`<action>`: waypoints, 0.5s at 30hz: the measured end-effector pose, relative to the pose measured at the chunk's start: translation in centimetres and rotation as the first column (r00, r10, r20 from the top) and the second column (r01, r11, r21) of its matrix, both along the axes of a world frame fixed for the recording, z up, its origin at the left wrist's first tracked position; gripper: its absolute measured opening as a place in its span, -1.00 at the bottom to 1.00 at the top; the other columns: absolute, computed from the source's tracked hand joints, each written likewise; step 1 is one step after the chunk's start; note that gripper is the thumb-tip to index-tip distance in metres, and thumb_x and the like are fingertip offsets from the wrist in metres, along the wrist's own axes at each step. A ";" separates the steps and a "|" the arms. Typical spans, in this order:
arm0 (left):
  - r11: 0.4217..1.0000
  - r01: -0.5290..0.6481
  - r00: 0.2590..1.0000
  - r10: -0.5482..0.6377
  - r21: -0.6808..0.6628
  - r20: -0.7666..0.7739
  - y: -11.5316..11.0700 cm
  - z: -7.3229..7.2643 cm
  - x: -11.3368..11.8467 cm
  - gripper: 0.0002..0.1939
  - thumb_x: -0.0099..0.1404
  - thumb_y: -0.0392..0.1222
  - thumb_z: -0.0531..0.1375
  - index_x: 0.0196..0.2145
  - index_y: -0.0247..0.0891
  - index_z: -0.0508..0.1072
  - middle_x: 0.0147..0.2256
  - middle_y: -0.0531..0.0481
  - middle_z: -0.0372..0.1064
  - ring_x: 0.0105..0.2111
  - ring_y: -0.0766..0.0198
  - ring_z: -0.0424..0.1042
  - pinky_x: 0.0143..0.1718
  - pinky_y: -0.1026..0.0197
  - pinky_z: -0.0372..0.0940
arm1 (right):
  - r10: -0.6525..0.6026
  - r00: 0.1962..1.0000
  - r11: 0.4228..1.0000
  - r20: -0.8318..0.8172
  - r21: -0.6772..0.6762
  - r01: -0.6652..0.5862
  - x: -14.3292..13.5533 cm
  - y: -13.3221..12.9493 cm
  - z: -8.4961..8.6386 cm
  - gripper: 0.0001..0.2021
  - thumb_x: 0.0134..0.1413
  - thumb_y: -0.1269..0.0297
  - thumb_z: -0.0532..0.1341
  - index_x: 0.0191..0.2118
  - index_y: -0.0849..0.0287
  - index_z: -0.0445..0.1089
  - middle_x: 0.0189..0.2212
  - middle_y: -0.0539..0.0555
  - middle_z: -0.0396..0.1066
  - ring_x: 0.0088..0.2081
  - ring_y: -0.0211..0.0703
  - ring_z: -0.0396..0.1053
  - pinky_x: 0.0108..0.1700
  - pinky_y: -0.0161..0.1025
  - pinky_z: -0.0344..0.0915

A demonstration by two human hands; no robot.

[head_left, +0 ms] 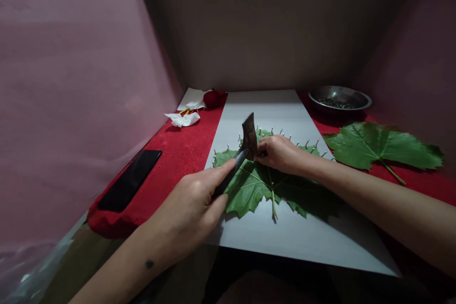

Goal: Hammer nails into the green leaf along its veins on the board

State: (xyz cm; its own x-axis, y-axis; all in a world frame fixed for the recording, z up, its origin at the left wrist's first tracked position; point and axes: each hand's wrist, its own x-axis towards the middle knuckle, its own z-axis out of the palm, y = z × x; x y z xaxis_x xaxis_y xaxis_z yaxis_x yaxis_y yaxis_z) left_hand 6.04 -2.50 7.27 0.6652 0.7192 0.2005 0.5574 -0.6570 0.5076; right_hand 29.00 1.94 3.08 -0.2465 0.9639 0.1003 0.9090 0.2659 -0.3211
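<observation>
Many slim silver nails (317,142) line the far edge of a green lobed leaf (245,199) centred on a white board (260,104), none visible along its near edge; left hand (195,199) clamps a dark-handled metal hammer (250,138), right hand's (281,154) hidden grip unclear.

Left hand (194,202) and right hand (280,152): bare. Left forearm (133,259): uncovered as far as visible; one small, dark, roundish mark (149,264) above wrist. Right forearm (374,194): also uncovered, narrowing toward wrist. Near centre: dark area (274,273), too dim to identify as clothing
</observation>
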 end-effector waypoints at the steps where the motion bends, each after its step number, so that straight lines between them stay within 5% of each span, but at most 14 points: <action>1: 1.000 -0.011 1.000 0.011 0.002 0.004 0.1 0.0 -0.1 -0.49 0.24 -0.31 0.10 0.16 -0.27 0.25 -0.08 -0.06 0.47 -0.10 0.22 0.45 -0.08 0.23 0.34 | -0.007 1.000 1.000 0.012 0.000 0.007 0.0 0.0 0.0 -0.84 -0.07 0.40 0.17 -0.44 0.16 0.53 -0.42 0.09 0.47 -0.39 -0.19 0.34 -0.37 -0.26 0.15; 11: 0.998 -0.048 0.997 0.046 0.035 0.070 -0.8 0.6 -1.0 -0.48 0.23 -0.31 0.13 0.15 -0.20 0.27 -0.02 0.00 0.43 -0.05 0.28 0.42 -0.05 0.32 0.30 | 0.067 0.998 0.997 -0.022 -0.031 -0.068 0.6 0.0 0.4 -0.83 -0.04 0.39 0.18 -0.35 0.18 0.54 -0.39 0.11 0.47 -0.38 -0.19 0.36 -0.33 -0.26 0.19; 15: 0.997 -0.081 0.996 0.081 0.015 0.040 -0.7 0.3 -1.2 -0.48 0.23 -0.30 0.12 0.16 -0.20 0.25 -0.04 0.00 0.44 -0.03 0.25 0.40 -0.03 0.28 0.30 | 0.072 0.996 0.991 -0.049 0.116 -0.066 1.5 -1.5 1.0 -0.77 0.05 0.37 0.12 -0.24 0.23 0.51 -0.33 0.15 0.46 -0.31 -0.15 0.35 -0.28 -0.23 0.23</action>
State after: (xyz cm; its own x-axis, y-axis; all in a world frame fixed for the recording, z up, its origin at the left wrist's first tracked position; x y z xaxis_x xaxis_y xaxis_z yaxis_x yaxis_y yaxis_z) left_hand 4.82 -3.17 7.56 0.5963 0.7667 0.2381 0.5889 -0.6193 0.5193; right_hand 30.47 0.47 4.07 -0.3038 0.9262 0.2232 0.8696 0.3653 -0.3322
